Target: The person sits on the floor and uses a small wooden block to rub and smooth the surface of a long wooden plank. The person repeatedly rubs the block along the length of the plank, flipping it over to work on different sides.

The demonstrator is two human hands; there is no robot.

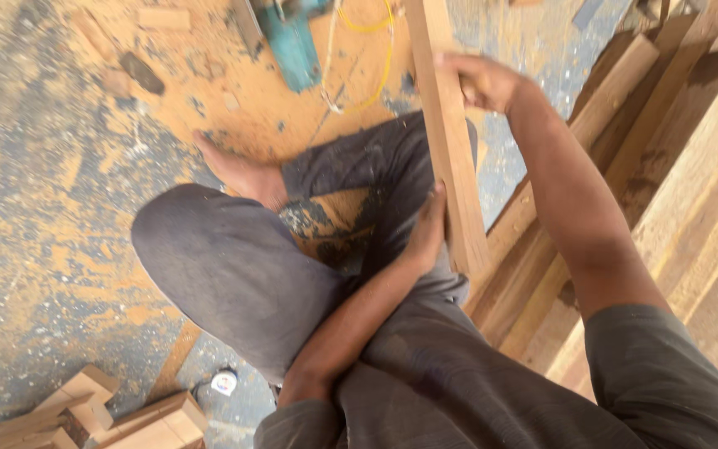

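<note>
Floor [35,208] at 9 o'clock: concrete, heavy sawdust cover, thickest toward 11–12.

Offcut blocks [85,411] stacked at 7 o'clock, pale wood, some notched. Small round white object [223,382] just right of them (can't tell what it is).

Bare foot [238,170] near centre-left, sole on the sawdust, knee [209,249] bent below it in grey trousers.

Teal power tool [292,41] at 12 o'clock, lying on the floor, yellow cord [371,58] looped beside it.

Left hand [427,229] at centre: fingers together, flat against the left face of the plank [450,158], near its lower end. Pressing, not wrapped round it.

The plank is a long pale strip, running from 12 o'clock down to just right of centre, tilted slightly, lower end over the lap.

Right hand [484,81] at 1 o'clock: closed on the plank's right edge higher up, fingers curled round it (thumb side hidden). Forearm runs down to 4 o'clock.

Stack of boards [691,166] from 2 to 4 o'clock, rough-sawn, lying side by side at a slant, just right of the plank. Lower plank end looks to sit close against the nearest board; contact not clear.
</note>
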